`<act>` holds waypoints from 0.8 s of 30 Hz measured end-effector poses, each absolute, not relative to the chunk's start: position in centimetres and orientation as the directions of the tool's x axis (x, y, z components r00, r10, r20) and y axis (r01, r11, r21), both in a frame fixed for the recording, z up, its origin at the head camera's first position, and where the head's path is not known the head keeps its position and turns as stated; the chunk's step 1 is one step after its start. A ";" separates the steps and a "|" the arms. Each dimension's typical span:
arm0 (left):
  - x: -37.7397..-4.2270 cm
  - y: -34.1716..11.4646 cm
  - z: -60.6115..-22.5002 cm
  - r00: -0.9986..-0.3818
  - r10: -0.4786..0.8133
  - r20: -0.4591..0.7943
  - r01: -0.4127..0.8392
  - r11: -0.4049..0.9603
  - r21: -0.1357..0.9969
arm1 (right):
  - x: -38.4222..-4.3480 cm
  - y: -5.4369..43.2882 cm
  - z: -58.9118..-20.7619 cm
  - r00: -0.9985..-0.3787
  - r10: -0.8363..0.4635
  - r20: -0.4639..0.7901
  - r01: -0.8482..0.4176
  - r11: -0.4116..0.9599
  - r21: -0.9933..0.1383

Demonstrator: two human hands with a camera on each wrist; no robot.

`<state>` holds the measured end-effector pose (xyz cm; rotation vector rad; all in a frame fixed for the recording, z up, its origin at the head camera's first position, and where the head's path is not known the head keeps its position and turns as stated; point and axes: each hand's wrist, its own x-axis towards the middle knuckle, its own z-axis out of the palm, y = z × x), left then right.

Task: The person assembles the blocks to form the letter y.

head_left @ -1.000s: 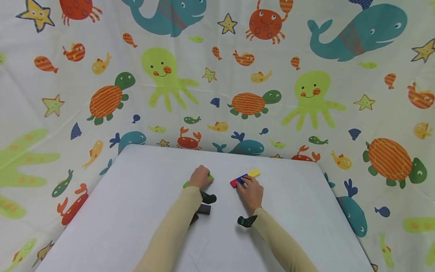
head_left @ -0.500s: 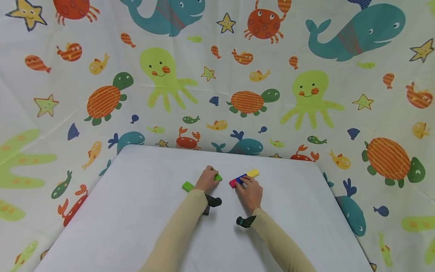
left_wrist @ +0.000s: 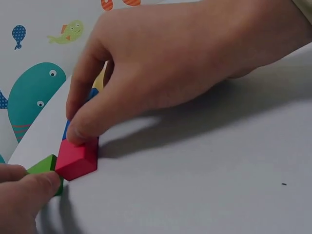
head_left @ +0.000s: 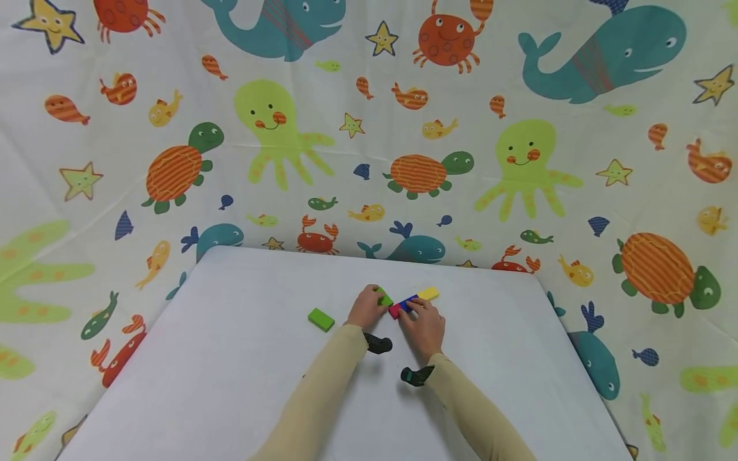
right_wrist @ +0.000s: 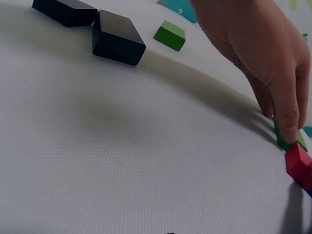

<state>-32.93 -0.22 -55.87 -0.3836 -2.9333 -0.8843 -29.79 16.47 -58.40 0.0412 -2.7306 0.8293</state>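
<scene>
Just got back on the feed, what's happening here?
A person's left hand pinches a green block at the end of the red block, seemingly touching it. Their right hand holds the blue block, which sits in a row between the red one and a yellow block. A second green block and two black blocks lie apart from the row.
</scene>
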 end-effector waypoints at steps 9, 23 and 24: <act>-32.5 -0.4 -54.7 -0.965 0.256 0.050 0.246 0.832 0.497 | -29.6 16.5 -57.9 -0.968 0.059 0.244 -0.087 0.832 -0.547; -33.6 -0.5 -55.3 -0.949 0.314 0.013 0.291 0.863 0.413 | -30.0 16.5 -58.3 -0.958 0.058 0.280 -0.108 0.833 -0.542; -33.6 -0.5 -55.3 -0.952 0.307 0.016 0.284 0.860 0.425 | -30.0 16.4 -58.3 -0.958 0.057 0.281 -0.109 0.833 -0.542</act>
